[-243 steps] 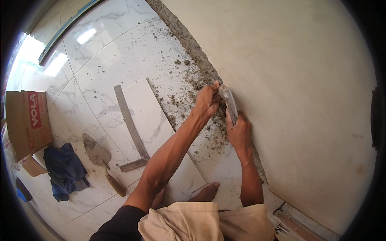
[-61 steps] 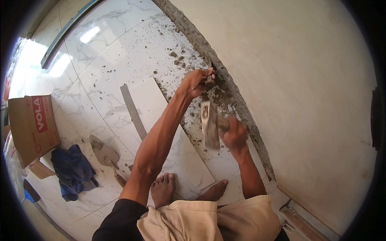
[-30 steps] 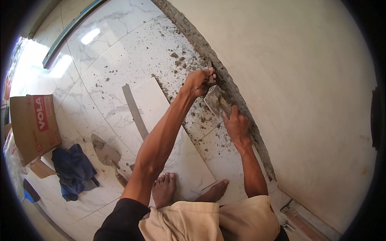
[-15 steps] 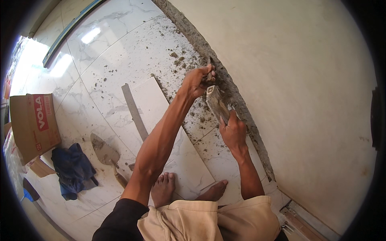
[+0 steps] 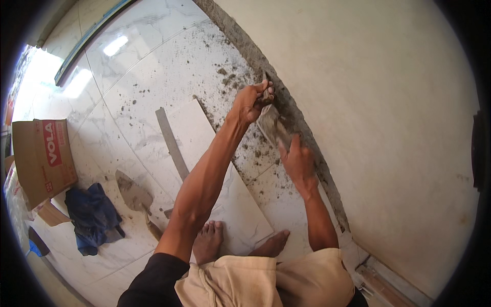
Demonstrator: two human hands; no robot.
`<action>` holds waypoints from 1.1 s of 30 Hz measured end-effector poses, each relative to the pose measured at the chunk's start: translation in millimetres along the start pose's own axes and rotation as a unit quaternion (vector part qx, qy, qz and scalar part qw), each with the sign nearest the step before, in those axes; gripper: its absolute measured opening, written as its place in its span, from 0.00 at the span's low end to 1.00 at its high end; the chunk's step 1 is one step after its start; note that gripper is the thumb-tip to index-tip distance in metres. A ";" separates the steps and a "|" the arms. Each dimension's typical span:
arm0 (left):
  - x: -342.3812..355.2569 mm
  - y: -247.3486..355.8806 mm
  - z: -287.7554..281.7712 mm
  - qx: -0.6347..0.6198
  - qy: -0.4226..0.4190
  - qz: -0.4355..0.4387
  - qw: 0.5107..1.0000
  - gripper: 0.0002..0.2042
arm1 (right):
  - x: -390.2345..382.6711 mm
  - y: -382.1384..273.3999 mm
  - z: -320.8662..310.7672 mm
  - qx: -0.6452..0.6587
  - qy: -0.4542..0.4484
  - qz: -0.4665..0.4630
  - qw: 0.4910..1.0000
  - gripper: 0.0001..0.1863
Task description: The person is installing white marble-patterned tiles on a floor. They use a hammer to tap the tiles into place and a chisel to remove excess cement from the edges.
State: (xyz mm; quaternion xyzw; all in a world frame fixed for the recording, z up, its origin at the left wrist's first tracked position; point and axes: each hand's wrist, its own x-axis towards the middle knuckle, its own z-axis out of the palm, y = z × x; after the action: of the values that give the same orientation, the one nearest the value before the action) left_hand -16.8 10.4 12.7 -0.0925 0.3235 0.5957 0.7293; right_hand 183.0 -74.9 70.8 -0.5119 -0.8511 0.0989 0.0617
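Note:
My left hand point(image 5: 254, 102) is closed round a narrow chisel point(image 5: 265, 77) at the foot of the wall. The chisel's tip points away from me, into the rough grey strip point(image 5: 286, 100) of bare mortar between wall and tiles. In my right hand point(image 5: 299, 162) is a worn, pale, rectangular bar point(image 5: 273, 128), gripped by its near end and smeared by motion. Its far end is right up behind my left hand, where the chisel's rear end is hidden. Crumbs of mortar point(image 5: 232, 80) lie scattered over the tiles beside both hands.
A loose white tile point(image 5: 230, 194) lies near my feet, beside a flat grey strip point(image 5: 171, 143). Further left are a trowel point(image 5: 134, 193), a dark blue cloth point(image 5: 92, 217) and a cardboard box point(image 5: 43, 158). A long straightedge point(image 5: 92, 38) lies far left. The plastered wall point(image 5: 378, 128) bounds the right.
The bar in my right hand has swung forward and slightly left, up to my left hand. My left hand and the chisel have stayed almost in place.

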 end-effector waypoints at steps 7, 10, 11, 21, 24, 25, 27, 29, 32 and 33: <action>1.1 6.2 -4.1 0.015 -0.036 0.005 0.999 0.07 | 17.3 -4.2 8.0 0.000 -0.011 0.022 1.000 0.15; -0.4 13.6 3.2 -0.020 -0.005 0.005 1.000 0.07 | 10.4 -11.5 2.3 0.027 0.019 -0.025 0.999 0.17; -3.0 13.1 2.5 -0.046 0.008 -0.011 0.999 0.07 | 4.3 -15.8 -0.5 0.043 0.032 -0.038 0.998 0.17; 1.8 10.3 7.8 -0.037 0.008 0.004 0.999 0.06 | 13.0 -6.4 -1.0 0.062 0.057 -0.016 0.996 0.18; 1.6 2.7 7.1 -0.034 0.003 -0.001 0.999 0.06 | 20.8 1.6 4.2 0.030 0.003 0.051 0.998 0.19; 1.2 5.0 5.2 -0.028 0.004 0.006 1.000 0.06 | 14.5 -4.7 0.5 0.033 0.032 0.030 0.999 0.19; 1.0 4.1 6.5 -0.042 0.015 0.014 0.999 0.06 | 7.7 -7.8 -0.8 0.051 0.075 -0.014 0.996 0.19; 1.8 6.4 9.1 -0.046 0.008 0.008 0.999 0.06 | 6.4 -1.9 2.5 0.078 0.104 -0.058 0.990 0.18; 5.8 -1.3 9.8 -0.034 0.005 -0.008 0.999 0.07 | 24.6 8.1 6.9 0.037 -0.009 0.070 0.997 0.18; 6.1 -0.7 8.5 -0.023 0.006 -0.006 1.000 0.07 | 21.3 2.5 4.9 0.057 0.009 0.055 0.997 0.17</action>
State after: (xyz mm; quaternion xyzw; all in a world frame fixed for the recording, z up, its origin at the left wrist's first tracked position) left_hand -12.6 19.5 15.5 -0.1142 0.3136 0.5982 0.7285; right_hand 174.2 -55.4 65.6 -0.5545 -0.8141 0.1457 0.0924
